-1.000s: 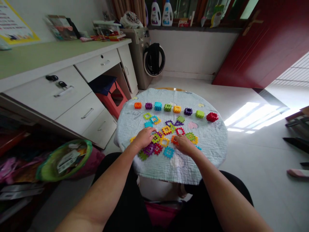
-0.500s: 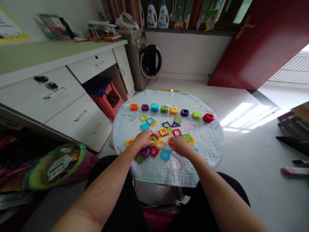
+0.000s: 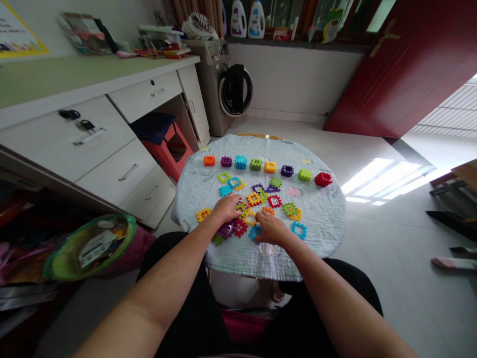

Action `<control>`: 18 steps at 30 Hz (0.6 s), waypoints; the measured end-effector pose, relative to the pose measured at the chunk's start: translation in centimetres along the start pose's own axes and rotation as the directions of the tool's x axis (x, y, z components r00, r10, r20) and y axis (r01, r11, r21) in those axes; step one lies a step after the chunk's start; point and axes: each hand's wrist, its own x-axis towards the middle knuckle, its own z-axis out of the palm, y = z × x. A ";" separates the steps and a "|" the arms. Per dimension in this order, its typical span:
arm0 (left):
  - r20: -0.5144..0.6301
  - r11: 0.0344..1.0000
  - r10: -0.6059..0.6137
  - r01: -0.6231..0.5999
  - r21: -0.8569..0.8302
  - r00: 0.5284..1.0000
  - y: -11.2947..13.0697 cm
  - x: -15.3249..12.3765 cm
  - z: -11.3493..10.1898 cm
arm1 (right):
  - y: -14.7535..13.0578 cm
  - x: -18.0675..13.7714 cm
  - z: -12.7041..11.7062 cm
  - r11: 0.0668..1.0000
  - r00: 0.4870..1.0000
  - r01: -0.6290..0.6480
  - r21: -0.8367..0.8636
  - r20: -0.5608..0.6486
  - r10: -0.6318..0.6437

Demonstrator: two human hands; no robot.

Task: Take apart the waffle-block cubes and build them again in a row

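Observation:
My left hand point(image 3: 227, 209) is on the left of the loose pile, its fingers closed at a green notched plastic building tile point(image 3: 241, 210). Purple and yellow tiles crowd around those fingertips. My right hand point(image 3: 271, 228), thumb and fingers apart, hovers over a blue window tile point(image 3: 254, 232) and partly covers it. Just beyond its knuckles lies an orange tile point(image 3: 269, 211), also partly hidden. Between the hands is a yellow frame tile point(image 3: 251, 218). Close to my left wrist are a red tile point(image 3: 240, 227) and a purple tile point(image 3: 226, 229).
Along the far side of the cloth-covered round table point(image 3: 320, 238) runs a row of small assembled cubes, including an orange cube point(image 3: 209, 160) and a red block point(image 3: 323, 179). A blue frame tile point(image 3: 299, 230) lies right of my right hand. A red stool point(image 3: 173, 151) stands beyond the table's left.
My right hand has moved from the orange tile toward me and slightly left, over the blue window tile. My left hand stays at the green tile. The view has shifted slightly.

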 end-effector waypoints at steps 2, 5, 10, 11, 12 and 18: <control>-0.049 1.000 0.013 -0.014 -0.017 0.999 0.0 0.2 0.2 | -0.2 0.2 0.4 1.000 1.000 -0.019 -0.015 0.024 0.019; -0.104 0.999 0.026 -0.030 -0.043 0.994 -0.1 0.4 0.3 | 0.2 0.6 0.3 0.999 0.999 -0.044 -0.019 0.013 0.044; -0.117 0.995 -0.052 0.041 -0.089 0.992 -0.1 0.4 -0.3 | 2.1 1.1 -0.6 0.982 0.977 -0.188 0.027 -0.099 0.189; -0.112 0.992 -0.075 0.063 -0.107 0.991 -0.1 0.5 -0.4 | 2.5 1.2 -0.8 0.976 0.969 -0.209 0.054 -0.120 0.215; -0.110 0.988 -0.095 0.081 -0.131 0.989 -0.1 0.5 -0.6 | 2.9 1.2 -0.9 0.971 0.961 -0.225 0.081 -0.145 0.235; -0.161 0.956 -0.128 0.079 -0.282 0.979 -0.4 0.8 -0.8 | 4.1 1.1 -1.3 0.944 0.906 -0.306 0.123 -0.266 0.328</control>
